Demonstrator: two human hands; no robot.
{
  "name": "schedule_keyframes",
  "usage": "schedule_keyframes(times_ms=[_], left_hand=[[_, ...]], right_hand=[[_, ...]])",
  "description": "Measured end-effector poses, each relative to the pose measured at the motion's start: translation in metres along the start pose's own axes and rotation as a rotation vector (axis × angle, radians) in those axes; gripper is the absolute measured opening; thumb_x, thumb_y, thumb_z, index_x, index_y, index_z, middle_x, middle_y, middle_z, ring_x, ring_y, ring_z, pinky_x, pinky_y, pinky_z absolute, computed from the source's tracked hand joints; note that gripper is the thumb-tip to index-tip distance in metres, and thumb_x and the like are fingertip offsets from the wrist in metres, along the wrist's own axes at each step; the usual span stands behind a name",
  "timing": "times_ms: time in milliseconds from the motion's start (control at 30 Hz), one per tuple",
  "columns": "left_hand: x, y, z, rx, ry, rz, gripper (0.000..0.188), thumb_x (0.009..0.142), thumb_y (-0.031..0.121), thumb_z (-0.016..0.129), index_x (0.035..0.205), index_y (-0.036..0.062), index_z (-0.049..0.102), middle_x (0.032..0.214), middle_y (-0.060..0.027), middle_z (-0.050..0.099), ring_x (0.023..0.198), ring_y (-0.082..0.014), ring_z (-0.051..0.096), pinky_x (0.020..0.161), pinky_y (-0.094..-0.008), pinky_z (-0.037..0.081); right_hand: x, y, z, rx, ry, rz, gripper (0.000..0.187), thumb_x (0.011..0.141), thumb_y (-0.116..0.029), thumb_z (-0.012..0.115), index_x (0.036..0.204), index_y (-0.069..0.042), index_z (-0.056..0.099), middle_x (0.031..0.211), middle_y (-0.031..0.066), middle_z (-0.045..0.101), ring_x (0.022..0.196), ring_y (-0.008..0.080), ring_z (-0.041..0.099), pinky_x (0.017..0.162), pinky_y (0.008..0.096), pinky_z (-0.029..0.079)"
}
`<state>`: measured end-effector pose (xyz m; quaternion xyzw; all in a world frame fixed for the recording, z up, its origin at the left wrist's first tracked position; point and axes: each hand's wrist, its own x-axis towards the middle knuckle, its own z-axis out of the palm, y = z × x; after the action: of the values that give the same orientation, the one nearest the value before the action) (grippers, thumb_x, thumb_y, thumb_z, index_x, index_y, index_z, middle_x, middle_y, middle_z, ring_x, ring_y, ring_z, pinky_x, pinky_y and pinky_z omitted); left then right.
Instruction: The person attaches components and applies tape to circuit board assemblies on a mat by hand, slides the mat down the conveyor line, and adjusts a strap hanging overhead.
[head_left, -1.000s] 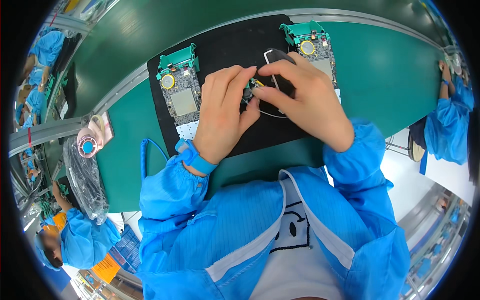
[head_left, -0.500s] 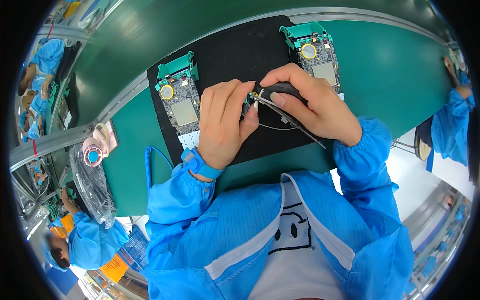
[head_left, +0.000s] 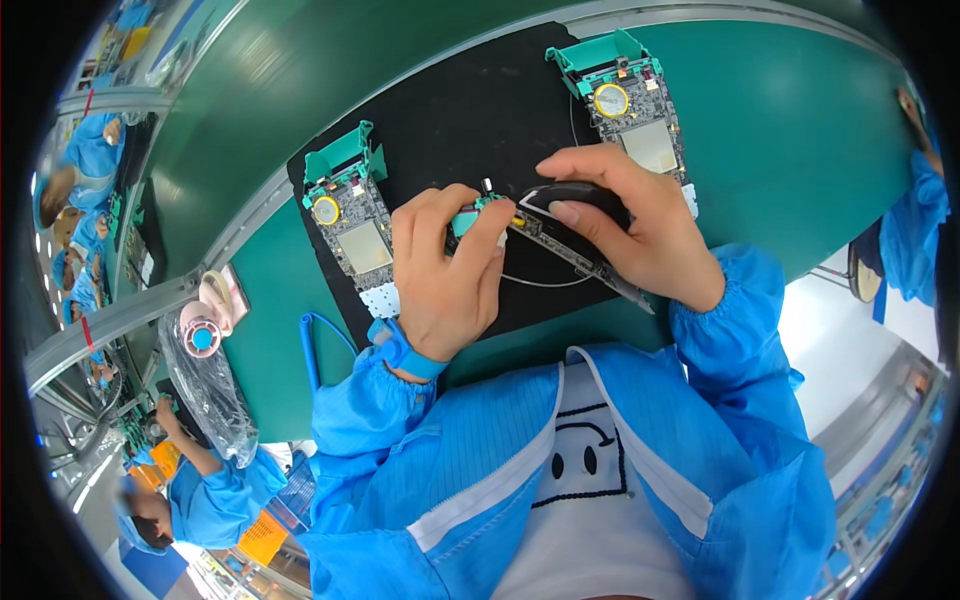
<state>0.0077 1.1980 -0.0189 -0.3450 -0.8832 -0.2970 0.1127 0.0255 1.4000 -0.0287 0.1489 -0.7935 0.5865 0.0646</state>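
Between my hands, a circuit board (head_left: 562, 248) is tilted almost edge-on. My left hand (head_left: 440, 270) is closed around its far end, where a green plastic holder (head_left: 463, 222) shows between the fingers. My right hand (head_left: 655, 230) grips a smooth, rounded black piece (head_left: 592, 194) with a pale edge, thumb below and index finger above; its exact kind I cannot make out. A thin pale cable (head_left: 545, 284) loops under the board. Two similar boards with green holders lie on the black mat (head_left: 460, 100), the left board (head_left: 350, 225) and the right board (head_left: 640, 125).
A green tabletop (head_left: 780, 130) surrounds the mat. At left lie tape rolls (head_left: 201, 338) and a clear plastic bag (head_left: 215, 395). A blue coiled cord (head_left: 309, 350) runs near my left wrist strap (head_left: 408, 355). People in blue work at both sides.
My right hand and the black piece have drawn slightly away from my left fingers. The board's holder shows more now, and the left fingers have shifted on it. The view has turned a little.
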Motion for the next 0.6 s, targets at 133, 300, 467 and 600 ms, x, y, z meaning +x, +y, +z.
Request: schedule_keyframes(times_ms=[133, 300, 467, 600], left_hand=[[-0.004, 0.001, -0.001, -0.043, 0.018, -0.039, 0.043, 0.062, -0.005, 0.064, 0.102, 0.0108, 0.062, 0.106, -0.0134, 0.052, 0.095, -0.0337, 0.049, 0.080, -0.0413, 0.042], [-0.004, 0.000, -0.001, -0.020, 0.028, -0.028, 0.044, 0.061, -0.006, 0.064, 0.100, 0.0117, 0.062, 0.107, -0.0136, 0.052, 0.095, -0.0337, 0.049, 0.080, -0.0416, 0.042], [-0.001, -0.001, -0.002, -0.027, 0.015, -0.008, 0.043, 0.060, -0.008, 0.064, 0.098, 0.0115, 0.062, 0.107, -0.0138, 0.052, 0.094, -0.0341, 0.049, 0.080, -0.0420, 0.042], [0.004, -0.002, -0.009, -0.075, -0.057, -0.027, 0.041, 0.062, -0.007, 0.064, 0.098, 0.0109, 0.062, 0.105, -0.0136, 0.051, 0.095, -0.0342, 0.049, 0.080, -0.0423, 0.042]], right_hand=[[-0.001, 0.000, 0.009, 0.000, 0.029, 0.002, 0.025, 0.080, 0.003, 0.063, 0.104, -0.002, 0.059, 0.094, 0.0106, 0.061, 0.083, 0.0198, 0.062, 0.071, 0.0268, 0.050], [-0.003, 0.003, 0.011, 0.055, 0.011, -0.094, 0.023, 0.075, 0.007, 0.065, 0.097, 0.000, 0.061, 0.085, 0.0108, 0.061, 0.074, 0.0213, 0.060, 0.062, 0.0280, 0.047], [-0.006, 0.001, 0.012, 0.056, 0.039, -0.167, 0.023, 0.072, 0.009, 0.065, 0.093, 0.001, 0.062, 0.080, 0.0116, 0.060, 0.070, 0.0234, 0.057, 0.059, 0.0295, 0.045], [-0.005, -0.004, -0.001, 0.030, 0.029, -0.163, 0.026, 0.072, 0.012, 0.061, 0.095, 0.000, 0.063, 0.083, 0.0128, 0.059, 0.070, 0.0237, 0.057, 0.060, 0.0294, 0.045]])
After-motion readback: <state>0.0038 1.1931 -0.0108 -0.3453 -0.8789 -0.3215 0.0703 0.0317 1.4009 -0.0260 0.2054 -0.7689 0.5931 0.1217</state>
